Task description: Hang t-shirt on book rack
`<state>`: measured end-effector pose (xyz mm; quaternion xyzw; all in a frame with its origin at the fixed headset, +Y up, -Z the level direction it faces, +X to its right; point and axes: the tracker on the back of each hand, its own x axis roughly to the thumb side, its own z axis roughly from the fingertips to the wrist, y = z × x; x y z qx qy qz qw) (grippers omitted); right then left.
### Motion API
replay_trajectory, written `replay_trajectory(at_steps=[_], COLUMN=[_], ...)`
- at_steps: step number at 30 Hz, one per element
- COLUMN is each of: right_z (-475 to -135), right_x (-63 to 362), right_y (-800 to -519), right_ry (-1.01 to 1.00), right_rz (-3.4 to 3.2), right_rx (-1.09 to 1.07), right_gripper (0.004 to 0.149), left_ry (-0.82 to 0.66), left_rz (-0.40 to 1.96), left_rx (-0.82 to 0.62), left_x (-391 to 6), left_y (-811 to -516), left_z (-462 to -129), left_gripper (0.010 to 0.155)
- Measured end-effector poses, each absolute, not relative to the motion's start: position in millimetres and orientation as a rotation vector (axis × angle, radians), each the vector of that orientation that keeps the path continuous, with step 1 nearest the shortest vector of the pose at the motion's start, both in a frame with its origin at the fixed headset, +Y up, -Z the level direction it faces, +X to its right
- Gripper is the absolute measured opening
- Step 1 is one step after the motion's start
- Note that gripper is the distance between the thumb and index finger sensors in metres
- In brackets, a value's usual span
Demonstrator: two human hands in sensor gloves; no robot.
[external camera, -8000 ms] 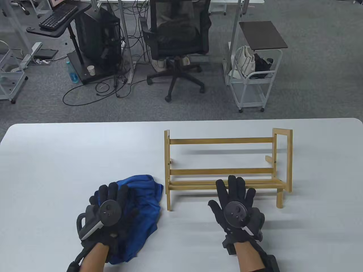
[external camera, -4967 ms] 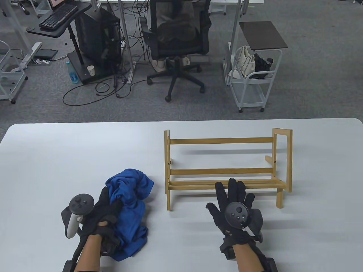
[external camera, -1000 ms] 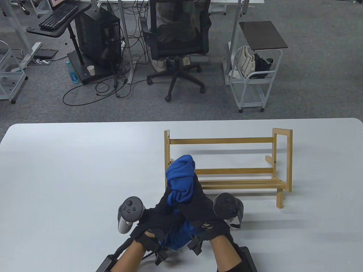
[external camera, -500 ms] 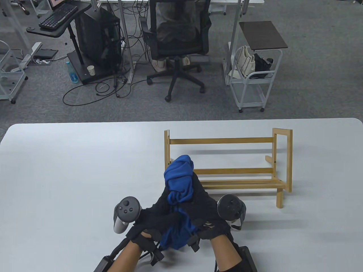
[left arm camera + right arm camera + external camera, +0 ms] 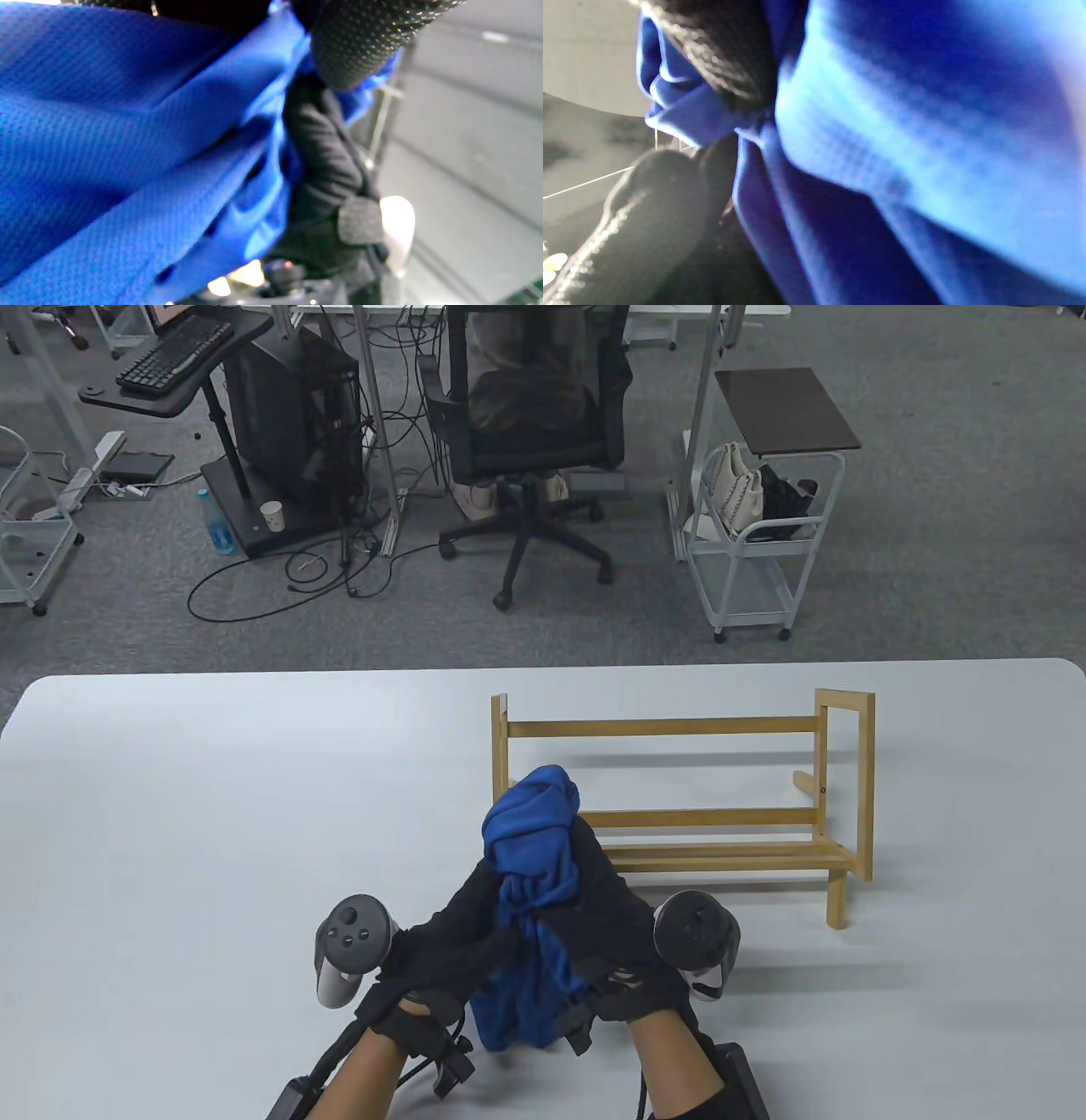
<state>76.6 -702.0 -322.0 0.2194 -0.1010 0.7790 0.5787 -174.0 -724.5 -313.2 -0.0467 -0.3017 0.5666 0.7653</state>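
Note:
A bunched blue t-shirt (image 5: pixel 533 848) is held up off the white table (image 5: pixel 212 814) between both hands, in front of the left end of the wooden book rack (image 5: pixel 679 814). My left hand (image 5: pixel 462 920) grips the cloth from the left and my right hand (image 5: pixel 607 899) grips it from the right. The lower cloth hangs down between my wrists. In the left wrist view the blue cloth (image 5: pixel 127 148) fills the frame under my fingers (image 5: pixel 360 38). In the right wrist view the cloth (image 5: pixel 903 127) is pressed close to the camera.
The rack stands at the table's middle right, its rails running left to right. Beyond the far table edge are an office chair (image 5: pixel 530 415), a white cart (image 5: pixel 755 517) and a computer stand (image 5: pixel 288 424) on the floor.
Since half a second ago the left tracker has drifted left and down, and the cloth hangs a little lower between the wrists. Earlier the left hand lifted the shirt from the table's left side.

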Motion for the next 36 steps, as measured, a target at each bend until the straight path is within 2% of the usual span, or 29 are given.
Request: replay_trajectory(at_steps=[6, 18, 25, 36], right_z=[-322, -325, -330, -345], right_x=[79, 86, 94, 114], right_y=[-695, -670, -659, -639], right_ry=[-0.270, -0.324, -0.332, -0.326], right_rz=[1.830, 1.870, 1.873, 1.884], right_rx=[0.499, 0.456, 0.388, 0.263], right_gripper=[0.080, 0.077, 0.077, 0.077], left_ry=[-0.608, -0.505, -0.431, -0.384], left_rz=[1.151, 1.112, 0.995, 0.780], left_rx=[-0.007, 0.079, 0.111, 0.076], left_x=[-188, -212, -223, -221], left_y=[-718, -721, -729, -739], left_z=[-312, -316, -320, -323], left_gripper=[0.069, 0.066, 0.065, 0.067])
